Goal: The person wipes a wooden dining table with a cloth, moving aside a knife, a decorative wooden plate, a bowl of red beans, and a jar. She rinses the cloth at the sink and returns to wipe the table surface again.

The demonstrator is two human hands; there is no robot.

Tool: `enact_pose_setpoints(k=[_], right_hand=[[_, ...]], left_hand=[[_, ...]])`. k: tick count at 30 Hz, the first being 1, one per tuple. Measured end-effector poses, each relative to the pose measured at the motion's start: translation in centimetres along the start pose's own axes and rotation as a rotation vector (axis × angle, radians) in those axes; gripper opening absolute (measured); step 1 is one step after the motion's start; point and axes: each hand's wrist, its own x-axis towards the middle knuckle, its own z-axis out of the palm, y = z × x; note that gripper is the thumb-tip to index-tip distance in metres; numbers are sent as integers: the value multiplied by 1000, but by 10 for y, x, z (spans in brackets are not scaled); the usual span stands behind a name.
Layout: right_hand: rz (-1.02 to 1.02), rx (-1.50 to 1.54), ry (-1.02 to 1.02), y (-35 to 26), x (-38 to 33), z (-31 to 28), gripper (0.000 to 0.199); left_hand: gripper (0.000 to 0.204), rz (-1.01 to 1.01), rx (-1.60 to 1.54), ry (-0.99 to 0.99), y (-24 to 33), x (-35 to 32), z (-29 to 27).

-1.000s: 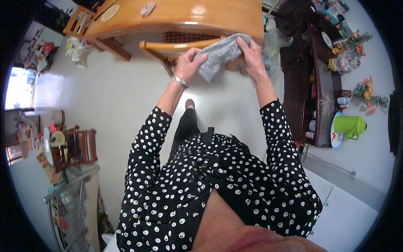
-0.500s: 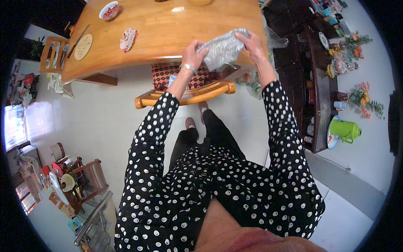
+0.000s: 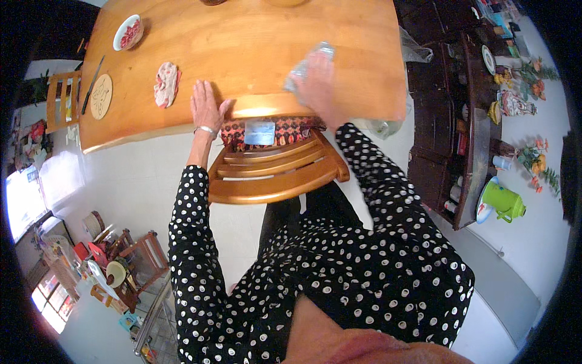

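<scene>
A shiny silvery cloth (image 3: 293,80) lies on the wooden table (image 3: 242,48), right of the middle. My right hand (image 3: 318,90) presses down over it; motion blurs the fingers, and the palm hides much of the cloth. Further left, my left hand (image 3: 207,111) rests palm down by the table's near edge, fingers stretched and thumb apart, holding nothing. To its left is a crumpled pink-and-white cloth (image 3: 166,85). A wooden chair (image 3: 276,189) stands between my body and the table, with a red-and-black patterned cushion (image 3: 233,134) and a light blue packet (image 3: 259,133) on its seat.
At the table's left are a white bowl (image 3: 119,41) with red pieces, a knife (image 3: 93,85) and a round patterned board (image 3: 101,97). A second chair (image 3: 63,102) stands beyond that end. On the right, a dark cabinet (image 3: 431,109) bears a green pitcher (image 3: 502,200) and flowers.
Both hands held the silvery cloth up above the table's edge before. The left hand has let go and moved left onto the tabletop; the right has brought the cloth down onto the table.
</scene>
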Motion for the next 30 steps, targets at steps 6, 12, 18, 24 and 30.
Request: enact_pose_setpoints(k=[6, 12, 18, 24, 30], right_hand=[[-200, 234, -186, 25, 84, -38, 70], [-22, -246, -164, 52, 51, -87, 72], [-218, -65, -132, 27, 59, -60, 79], [-130, -237, 116, 87, 212, 0, 65], [-198, -122, -183, 82, 19, -72, 71]], left_hand=[[81, 59, 38, 107, -5, 25, 16], [81, 42, 60, 115, 7, 24, 23], [79, 12, 54, 84, 12, 25, 6], [77, -4, 66, 35, 17, 28, -10], [76, -31, 47, 26, 21, 35, -18]])
